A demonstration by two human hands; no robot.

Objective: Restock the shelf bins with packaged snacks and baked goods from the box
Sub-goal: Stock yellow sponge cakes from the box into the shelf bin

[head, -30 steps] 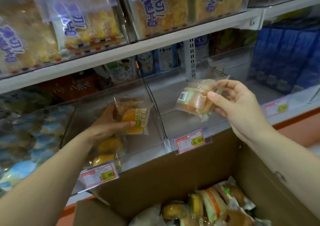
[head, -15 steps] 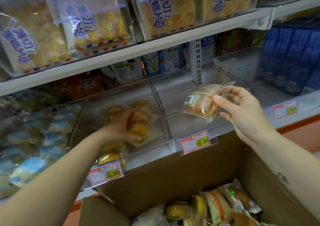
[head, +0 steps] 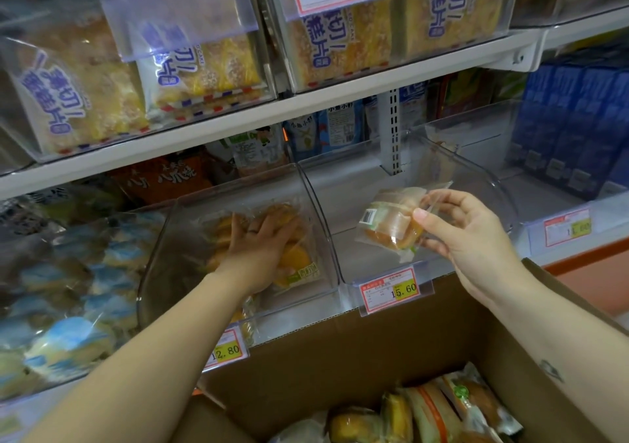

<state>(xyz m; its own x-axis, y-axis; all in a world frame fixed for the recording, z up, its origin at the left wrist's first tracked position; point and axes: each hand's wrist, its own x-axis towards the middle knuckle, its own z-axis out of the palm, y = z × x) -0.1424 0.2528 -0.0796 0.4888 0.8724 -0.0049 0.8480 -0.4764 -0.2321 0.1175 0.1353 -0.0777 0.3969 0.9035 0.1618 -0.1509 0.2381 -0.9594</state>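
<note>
Shop shelf (head: 238, 126) with clear bins (head: 371, 262)

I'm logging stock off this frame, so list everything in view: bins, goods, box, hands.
bins: several, clear, upper and lower rows
cake bags: several, yellow with blue print, upper bins
snack bags: several, orange, green, blue, behind lower bins
price tags: four, red, white, yellow, bin fronts
blue boxes: a row, blue, far right
blue packs: many, blue-white, left bin
yellow cakes: several, yellow, bin tagged 12.80
wrapped bun: one, tan, over bin tagged 15.60
box: one, brown, bottom front
pastries: several, yellow and brown, inside box
left hand: one, flat on yellow cakes
right hand: one, pinching wrapped bun
</note>
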